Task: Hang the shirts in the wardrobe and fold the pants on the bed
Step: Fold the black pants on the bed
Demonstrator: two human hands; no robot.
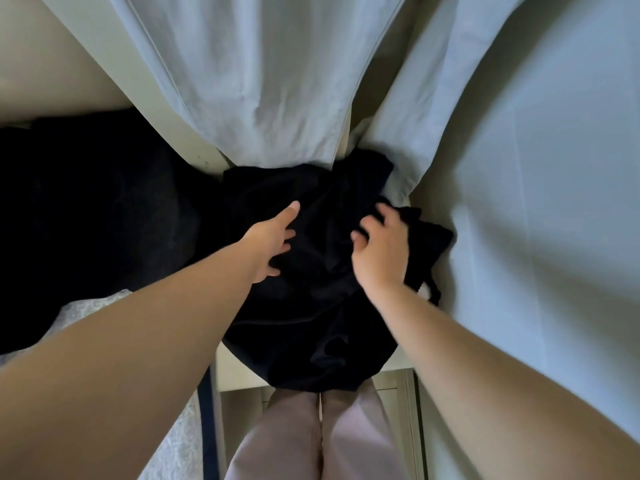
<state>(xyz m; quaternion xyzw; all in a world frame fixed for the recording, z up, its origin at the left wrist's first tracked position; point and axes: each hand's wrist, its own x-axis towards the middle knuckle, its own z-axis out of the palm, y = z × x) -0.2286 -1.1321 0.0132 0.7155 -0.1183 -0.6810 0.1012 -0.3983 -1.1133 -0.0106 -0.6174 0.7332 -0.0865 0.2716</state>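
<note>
Two hands are down on the black garment [311, 306], which lies crumpled just ahead of my legs [311, 438], draped over the pale ledge [239, 372] at the edge of the blue sheet [519, 202]; I cannot tell whether it is a shirt or pants. My left hand [273, 240] lies on the cloth with fingers straight and spread; my right hand [381, 251] has fingers and thumb curled into a bunch of the fabric. I judge the cloth light, limp and quick to sag; it wants a hold at a hem or waistband, not mid-heap, and neither shows plainly. Right of the right-hand hold the sheet offers broad flat room for spreading; left of the left hand sits another dark heap [86, 209]; beyond both, the sheet falls in folds.
</note>
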